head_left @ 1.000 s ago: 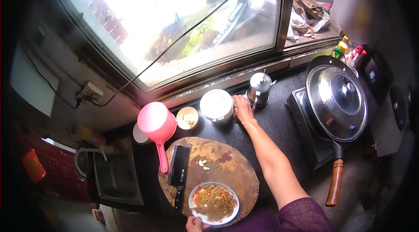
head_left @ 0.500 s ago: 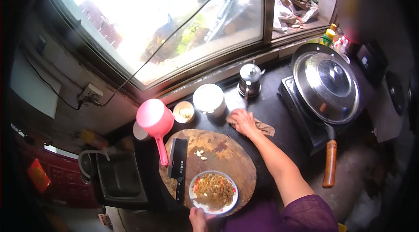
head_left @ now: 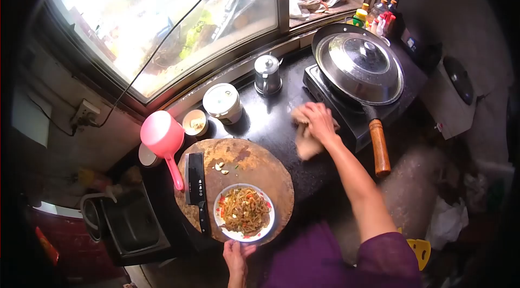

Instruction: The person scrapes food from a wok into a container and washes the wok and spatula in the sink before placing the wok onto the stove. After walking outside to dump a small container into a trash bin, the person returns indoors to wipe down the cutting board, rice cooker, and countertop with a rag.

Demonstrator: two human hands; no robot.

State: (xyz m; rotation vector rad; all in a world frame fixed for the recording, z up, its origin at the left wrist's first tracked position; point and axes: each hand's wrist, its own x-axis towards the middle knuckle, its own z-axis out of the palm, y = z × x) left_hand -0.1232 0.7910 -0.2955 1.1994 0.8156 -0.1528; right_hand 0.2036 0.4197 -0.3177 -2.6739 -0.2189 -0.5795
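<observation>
My right hand [head_left: 318,120] presses down on a brown cloth [head_left: 310,145] on the dark countertop, its fingers closed over it; both are a little blurred. The near rim of a white patterned plate [head_left: 218,222] is gripped by my left hand [head_left: 236,255]. Shredded stir-fried food [head_left: 246,211] with red and orange bits fills this plate, which rests on a round wooden chopping board [head_left: 279,180]. A black cleaver [head_left: 195,180] lies left of the plate. Several peeled garlic cloves [head_left: 221,168] are on the board above it.
A lidded wok [head_left: 360,66] sits on a stove at the right, its wooden handle [head_left: 380,150] jutting towards me. Along the window stand a metal pot [head_left: 268,77], a white tub [head_left: 223,105], a small bowl [head_left: 195,123] and a pink ladle [head_left: 162,132]. A sink [head_left: 132,220] is at left.
My right hand has moved the cloth across the counter towards the stove, away from the metal pot. My left hand stays at the plate's rim. The whole view has shifted right.
</observation>
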